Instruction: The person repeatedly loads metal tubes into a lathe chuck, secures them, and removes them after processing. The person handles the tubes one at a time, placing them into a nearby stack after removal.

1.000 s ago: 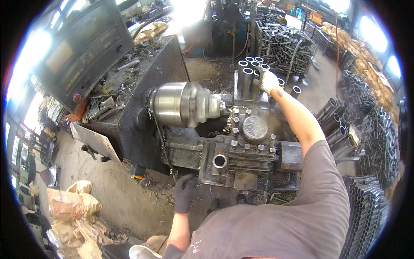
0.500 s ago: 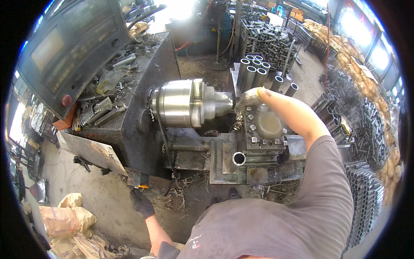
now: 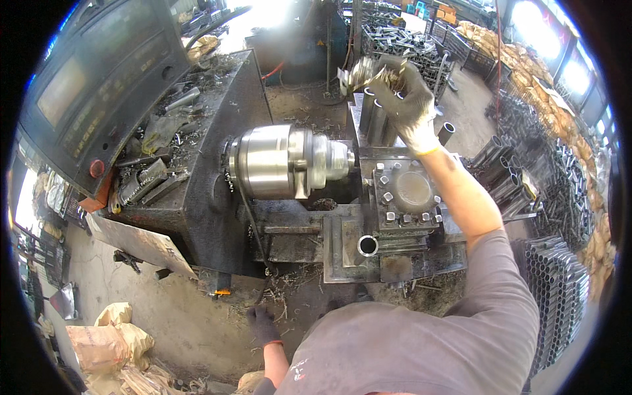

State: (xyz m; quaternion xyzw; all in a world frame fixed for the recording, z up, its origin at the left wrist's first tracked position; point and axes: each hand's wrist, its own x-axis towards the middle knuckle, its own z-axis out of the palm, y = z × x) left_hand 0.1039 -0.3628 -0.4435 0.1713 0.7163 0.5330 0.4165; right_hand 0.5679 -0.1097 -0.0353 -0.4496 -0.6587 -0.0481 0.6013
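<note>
Holding blurry metal scraps [image 3: 361, 72] in curled right hand [image 3: 408, 99], near upright tubes [image 3: 378, 124] | cannot tell grip of left hand [image 3: 263, 327] | could drop scraps into tubes if squeezing too loosely

Metal shavings [image 3: 361, 74] at the right hand [image 3: 408, 104], motion-blurred, finger closure around them indeterminate, upright tubes [image 3: 378, 124] partly masked by that hand, left hand [image 3: 264, 327] too dark from here to resolve fingers, shirt [image 3: 415, 349] and brown sacks [image 3: 99, 347] cropped at the lower edge
</note>
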